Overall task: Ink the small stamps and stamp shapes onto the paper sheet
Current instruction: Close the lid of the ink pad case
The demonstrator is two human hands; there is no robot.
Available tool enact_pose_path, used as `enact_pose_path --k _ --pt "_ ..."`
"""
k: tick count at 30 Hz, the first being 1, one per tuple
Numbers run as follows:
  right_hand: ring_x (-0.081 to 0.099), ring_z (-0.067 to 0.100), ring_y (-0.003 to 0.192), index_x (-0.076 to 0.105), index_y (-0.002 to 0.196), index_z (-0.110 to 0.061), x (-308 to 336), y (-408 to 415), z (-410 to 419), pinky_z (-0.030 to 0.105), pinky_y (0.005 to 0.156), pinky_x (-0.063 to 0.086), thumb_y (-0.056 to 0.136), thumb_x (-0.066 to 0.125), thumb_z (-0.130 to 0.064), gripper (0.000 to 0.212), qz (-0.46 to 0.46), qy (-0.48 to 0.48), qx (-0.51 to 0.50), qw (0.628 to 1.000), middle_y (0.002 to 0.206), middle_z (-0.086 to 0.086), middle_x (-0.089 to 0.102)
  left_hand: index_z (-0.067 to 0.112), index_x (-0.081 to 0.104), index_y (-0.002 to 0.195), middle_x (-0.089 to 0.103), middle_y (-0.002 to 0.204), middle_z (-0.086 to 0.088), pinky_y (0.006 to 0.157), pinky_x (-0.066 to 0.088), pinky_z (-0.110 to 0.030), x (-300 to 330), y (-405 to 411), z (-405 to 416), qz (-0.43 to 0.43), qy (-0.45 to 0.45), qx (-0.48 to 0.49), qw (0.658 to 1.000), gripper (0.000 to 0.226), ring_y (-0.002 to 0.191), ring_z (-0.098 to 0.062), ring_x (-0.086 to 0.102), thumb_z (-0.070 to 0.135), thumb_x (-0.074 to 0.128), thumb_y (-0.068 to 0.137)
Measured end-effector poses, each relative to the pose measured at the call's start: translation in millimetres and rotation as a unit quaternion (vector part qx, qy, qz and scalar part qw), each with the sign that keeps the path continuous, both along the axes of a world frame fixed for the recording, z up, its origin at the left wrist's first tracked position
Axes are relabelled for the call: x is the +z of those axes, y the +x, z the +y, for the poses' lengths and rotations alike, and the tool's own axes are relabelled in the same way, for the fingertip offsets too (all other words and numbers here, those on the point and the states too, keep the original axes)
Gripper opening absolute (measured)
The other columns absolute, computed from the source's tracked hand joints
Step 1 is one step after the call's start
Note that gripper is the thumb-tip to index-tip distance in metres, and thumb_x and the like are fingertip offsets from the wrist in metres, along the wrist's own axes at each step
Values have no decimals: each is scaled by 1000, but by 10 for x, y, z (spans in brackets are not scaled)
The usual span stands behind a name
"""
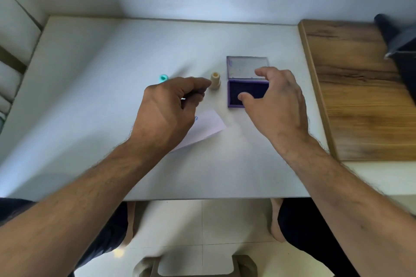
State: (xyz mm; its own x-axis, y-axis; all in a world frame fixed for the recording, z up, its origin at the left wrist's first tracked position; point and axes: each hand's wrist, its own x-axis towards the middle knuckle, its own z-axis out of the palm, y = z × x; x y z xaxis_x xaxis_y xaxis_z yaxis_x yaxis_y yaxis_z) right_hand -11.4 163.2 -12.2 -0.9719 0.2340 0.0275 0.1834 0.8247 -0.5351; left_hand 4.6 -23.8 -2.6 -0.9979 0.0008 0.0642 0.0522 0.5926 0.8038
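A white paper sheet (209, 127) lies mid-table, mostly under my left hand (166, 110), with a blue stamped mark (195, 118) showing at the hand's edge. My left hand hovers with curled fingers, its thumb pointing at an upright beige stamp (215, 80); whether it holds anything is hidden. A teal stamp (163, 78) peeks out behind that hand. The purple ink pad (234, 94) sits open, its clear lid (247, 66) folded back. My right hand (276, 103) floats over the pad with loosely spread fingers, holding nothing.
The white table (90, 96) ends at a near edge above my knees. A wooden board (360, 87) adjoins it on the right, with a dark object (400, 47) at its far corner. A wall stands behind.
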Motion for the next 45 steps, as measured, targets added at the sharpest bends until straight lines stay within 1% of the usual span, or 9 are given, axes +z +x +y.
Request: enact_pose_path --k 4,8,12,16,22,30,34,40,45 --pt "50 23 118 38 139 -27 -108 68 165 37 88 53 71 75 -53 82 -36 15 -18 999 137 1 42 25 74 109 72 90 15 76 48 -5 136 -28 101 29 0 -6 1000 31 82 4 66 5 61 90" --pt "47 24 123 28 144 -25 -177 85 291 26 83 44 66 81 -53 98 -60 -14 -3 998 141 5 39 26 74 108 71 90 18 74 44 0 312 -290 364 39 -13 -18 999 26 78 12 63 11 62 90" --pt "49 25 124 27 144 -25 -214 52 328 29 88 47 68 84 -41 97 -58 -37 9 998 140 5 45 27 71 114 73 103 11 83 46 -6 326 -789 642 -11 -103 -91 990 28 92 0 66 16 62 90" --pt "52 26 119 31 142 -25 -208 10 358 31 89 46 68 85 -35 92 -50 -48 5 998 135 4 52 24 67 121 67 122 1 98 47 -33 162 -1258 858 -43 -255 -175 950 36 115 -18 59 21 71 86" --pt "54 25 114 36 139 -25 -235 -20 364 34 91 46 67 85 -33 87 -34 -66 -7 997 130 0 56 20 69 116 67 112 -9 80 50 -34 32 -1525 948 -64 -363 -211 905 43 106 -30 60 19 81 75" --pt "55 23 117 36 139 -25 -212 -1 374 21 83 37 71 84 -27 84 -37 -86 -7 996 133 -2 59 14 73 97 70 94 -8 79 56 -41 47 -1572 1030 -64 -388 -216 894 36 91 -30 64 15 87 64" --pt "56 22 117 37 139 -25 -201 -6 382 22 86 39 70 85 -27 84 -36 -96 -16 995 131 -2 60 14 71 107 69 106 -7 83 51 -36 43 -1635 1018 -115 -371 -220 895 40 101 -29 61 25 84 71" --pt "58 21 114 39 138 -26 -218 -29 381 24 86 41 69 85 -27 84 -43 -99 -23 994 130 -1 62 10 60 127 56 129 -11 72 44 -28 80 -1628 1027 -147 -368 -256 882 40 116 -29 52 23 66 90" --pt "58 21 116 37 138 -28 -213 -45 393 29 92 45 69 85 -27 84 -52 -95 -23 994 131 -1 62 9 61 122 60 122 -10 93 48 -39 60 -1582 1049 -151 -351 -258 887 39 111 -31 55 11 68 84"
